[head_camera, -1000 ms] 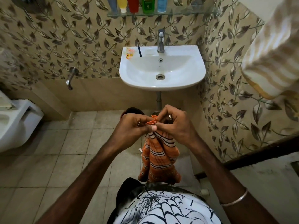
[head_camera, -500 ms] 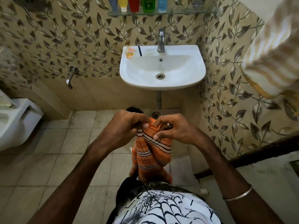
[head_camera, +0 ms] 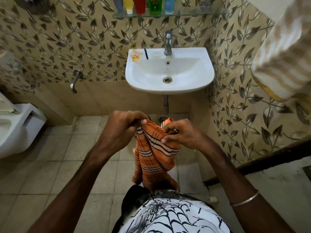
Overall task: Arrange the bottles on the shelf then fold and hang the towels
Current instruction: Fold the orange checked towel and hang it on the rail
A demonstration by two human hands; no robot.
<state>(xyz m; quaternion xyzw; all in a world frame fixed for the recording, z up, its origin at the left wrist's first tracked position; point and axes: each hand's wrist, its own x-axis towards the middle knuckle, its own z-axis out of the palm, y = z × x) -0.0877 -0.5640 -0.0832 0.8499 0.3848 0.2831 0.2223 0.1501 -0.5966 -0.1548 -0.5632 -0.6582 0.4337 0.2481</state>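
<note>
An orange towel (head_camera: 154, 155) with white and black stripes hangs in front of my waist. My left hand (head_camera: 124, 125) pinches its top edge on the left, and my right hand (head_camera: 181, 135) pinches the same edge on the right, a little lower. The cloth droops bunched between them. Several coloured bottles (head_camera: 139, 5) stand in a row on the glass shelf (head_camera: 185, 14) above the sink. A cream and beige striped towel (head_camera: 286, 52) hangs at the upper right.
The white sink (head_camera: 170, 88) with its tap (head_camera: 168, 42) is straight ahead, a small packet (head_camera: 136, 55) on its rim. A wall tap (head_camera: 74, 81) sticks out at the left. A white toilet (head_camera: 18, 130) stands at the far left. Tiled floor lies below.
My hands have drawn apart along the towel's top edge, the left one moving left, and both have lowered slightly. The towel's top has spread wider between them.
</note>
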